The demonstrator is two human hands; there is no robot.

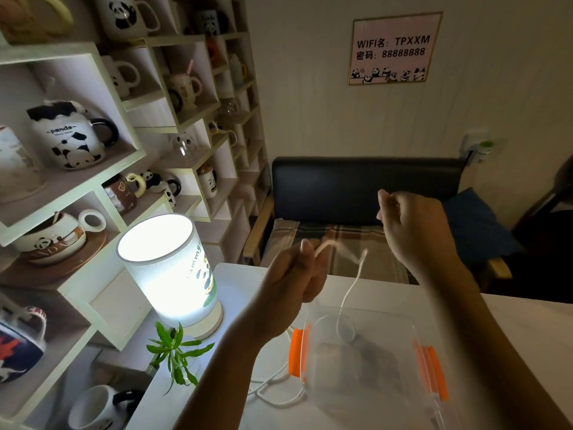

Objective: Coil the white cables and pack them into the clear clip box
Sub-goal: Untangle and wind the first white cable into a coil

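While the left hand [297, 271] pinched the white cable [352, 287], its tail hung below into the clear clip box [372, 367]; right hand [412, 225] was fisted beside, contents indiscernible.

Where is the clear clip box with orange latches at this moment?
In the head view, the clear clip box with orange latches sits on the white table at lower right of centre, below both raised hands, right of the lit cylindrical lamp.
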